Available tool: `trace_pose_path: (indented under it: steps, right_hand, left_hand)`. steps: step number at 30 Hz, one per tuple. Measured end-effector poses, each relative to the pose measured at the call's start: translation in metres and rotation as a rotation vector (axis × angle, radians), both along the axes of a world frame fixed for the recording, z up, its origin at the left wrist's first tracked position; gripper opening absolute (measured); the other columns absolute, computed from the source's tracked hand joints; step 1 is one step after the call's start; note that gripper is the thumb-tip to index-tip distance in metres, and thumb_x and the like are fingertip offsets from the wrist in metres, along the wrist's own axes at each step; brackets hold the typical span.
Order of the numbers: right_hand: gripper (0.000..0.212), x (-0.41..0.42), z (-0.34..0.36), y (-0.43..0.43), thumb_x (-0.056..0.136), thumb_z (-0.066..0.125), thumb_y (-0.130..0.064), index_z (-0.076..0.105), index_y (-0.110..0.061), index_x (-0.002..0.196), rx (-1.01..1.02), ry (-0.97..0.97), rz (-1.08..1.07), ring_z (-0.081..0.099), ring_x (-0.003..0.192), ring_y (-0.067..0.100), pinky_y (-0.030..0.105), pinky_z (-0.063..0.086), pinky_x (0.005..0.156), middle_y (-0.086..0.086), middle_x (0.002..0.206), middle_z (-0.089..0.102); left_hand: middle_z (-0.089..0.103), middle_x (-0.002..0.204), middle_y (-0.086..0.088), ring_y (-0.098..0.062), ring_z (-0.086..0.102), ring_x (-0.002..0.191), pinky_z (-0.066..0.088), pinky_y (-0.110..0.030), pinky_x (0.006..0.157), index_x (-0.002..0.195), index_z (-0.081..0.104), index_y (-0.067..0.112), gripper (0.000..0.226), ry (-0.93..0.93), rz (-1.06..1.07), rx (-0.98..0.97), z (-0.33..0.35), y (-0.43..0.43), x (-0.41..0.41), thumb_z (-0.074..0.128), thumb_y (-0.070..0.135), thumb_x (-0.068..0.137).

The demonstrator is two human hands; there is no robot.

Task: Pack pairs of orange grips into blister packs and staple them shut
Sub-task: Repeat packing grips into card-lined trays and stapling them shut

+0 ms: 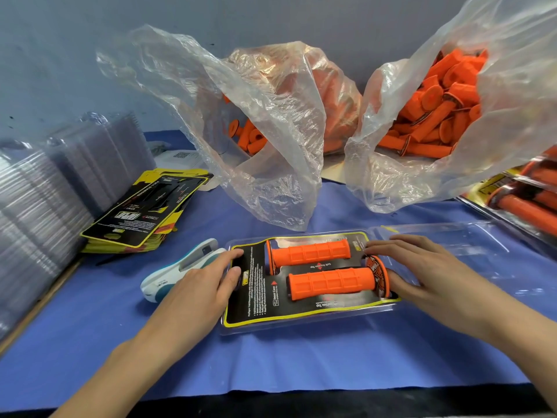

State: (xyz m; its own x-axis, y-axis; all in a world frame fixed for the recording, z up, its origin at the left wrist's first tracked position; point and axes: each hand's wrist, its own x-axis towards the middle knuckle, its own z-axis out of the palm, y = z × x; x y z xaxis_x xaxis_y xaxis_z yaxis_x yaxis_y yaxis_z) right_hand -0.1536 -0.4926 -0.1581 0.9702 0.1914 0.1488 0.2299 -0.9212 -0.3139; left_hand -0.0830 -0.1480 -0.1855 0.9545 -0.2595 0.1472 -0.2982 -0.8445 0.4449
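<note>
The right hand (422, 267) covers the right end of the blister pack (301, 322), so part of the lower grip (331, 283) flange and that corner of the tray are hidden; its fingers lie nearly straight and spread, tips touching the pack near the flared end of the upper grip (310, 252), holding nothing. The left hand (205, 285) rests flat on the pack's left end, fingers relaxed, forefinger and thumb on the black printed card (247, 285), and it hides the front of the white and teal stapler (177, 270) just beside the pack. Both orange grips lie side by side in the tray at the centre of the blue cloth (271, 363). The pack's clear lid (452, 242) lies open to the right, hard to trace against the cloth. The stacks of clear shells (45, 191) at the left are blurred and cut off by the frame. Finished packs (530, 194) at the right edge are only partly in view. The crumpled middle bag (271, 116) veils most of its grips; the right bag (452, 101) shows loose grips through its mouth. A pile of printed cards (141, 212) sits left of the bags. The bags hang close behind the pack; bare cloth lies between the pack and the dark near edge
</note>
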Motion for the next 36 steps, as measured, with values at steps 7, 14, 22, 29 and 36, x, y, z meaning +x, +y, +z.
trace_pose_path:
  steps: [7,14,22,29,36]
  right_hand:
    - [0.043,-0.003,-0.003,0.001,0.097,0.053,-0.035,0.045,-0.042,0.138,0.034,-0.034,-0.012,0.022,0.142,0.000,0.025,0.025,0.115,-0.038,0.134,0.035]
    - [0.031,-0.030,-0.002,0.008,0.099,0.051,-0.016,0.063,-0.043,0.108,0.580,-0.354,-0.309,0.056,0.094,-0.008,0.004,0.038,0.073,-0.026,0.108,0.064]
    - [0.023,-0.077,-0.039,0.033,0.097,0.054,-0.014,0.053,-0.025,0.117,1.486,-0.453,-0.851,0.068,0.087,0.004,0.019,0.059,0.071,0.001,0.108,0.057]
    - [0.032,-0.062,-0.018,0.042,0.100,0.054,-0.014,0.050,0.000,0.129,1.860,-0.300,-0.789,0.063,0.091,0.021,0.037,0.053,0.089,0.015,0.108,0.056]
    - [0.027,-0.050,-0.022,0.055,0.099,0.056,-0.009,0.056,-0.027,0.119,1.563,-0.454,-0.740,0.061,0.074,0.010,0.016,0.057,0.068,0.003,0.089,0.056]
  left_hand:
    - [0.069,0.095,0.017,-0.012,0.063,0.095,0.050,-0.043,0.081,0.134,0.042,0.048,0.034,-0.008,-0.025,-0.014,0.000,0.001,-0.001,0.038,0.045,0.100]
    - [0.067,0.106,0.017,-0.011,0.060,0.101,0.044,-0.031,0.081,0.134,0.049,0.047,0.034,-0.005,-0.049,-0.112,0.004,0.001,0.000,0.039,0.041,0.102]
    - [0.058,0.077,0.012,-0.013,0.055,0.087,0.038,-0.032,0.078,0.143,0.038,0.035,0.041,0.059,-0.003,-0.263,0.005,0.001,-0.005,0.040,0.042,0.102]
    - [0.063,0.066,0.005,-0.008,0.062,0.059,0.042,-0.028,0.058,0.133,0.046,0.027,0.030,0.127,0.044,-0.322,0.001,0.005,-0.002,0.043,0.027,0.103]
    - [0.058,0.065,0.016,-0.002,0.058,0.061,0.046,-0.031,0.058,0.132,0.052,0.028,0.031,0.128,0.044,-0.326,0.001,0.008,0.002,0.046,0.027,0.101]
